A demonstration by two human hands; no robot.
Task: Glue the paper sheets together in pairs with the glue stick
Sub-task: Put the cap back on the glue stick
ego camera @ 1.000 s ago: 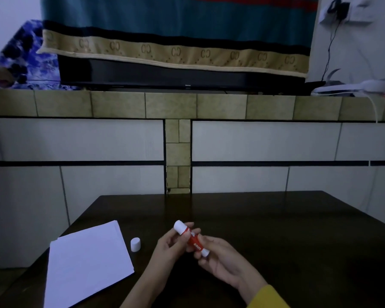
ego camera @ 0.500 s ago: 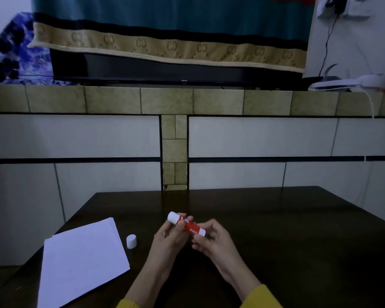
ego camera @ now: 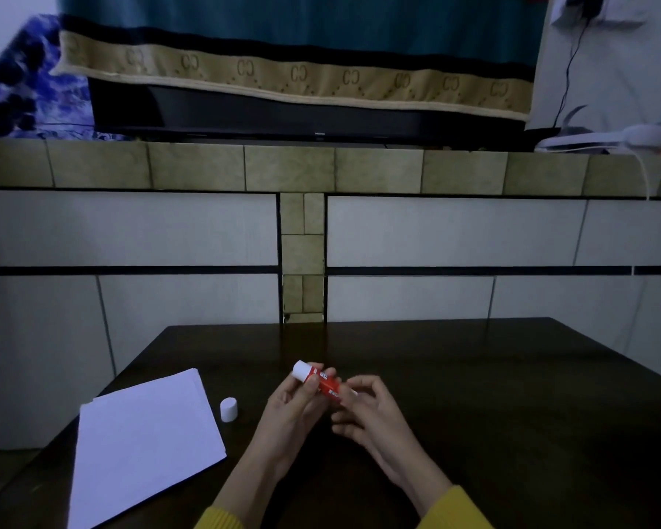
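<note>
A stack of white paper sheets (ego camera: 142, 444) lies left of the fingers, the white cap (ego camera: 228, 410) just beside it. The left hand (ego camera: 294, 410) grips the red glue stick (ego camera: 317, 379) above the dark table (ego camera: 512, 414). The right hand (ego camera: 371, 414) pinches its lower end.

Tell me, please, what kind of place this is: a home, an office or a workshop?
Probably a room in a home. A black flat television stands on a beige tiled ledge, half covered by a teal cloth with a gold border. The dark wooden table looks like household furniture.
</note>
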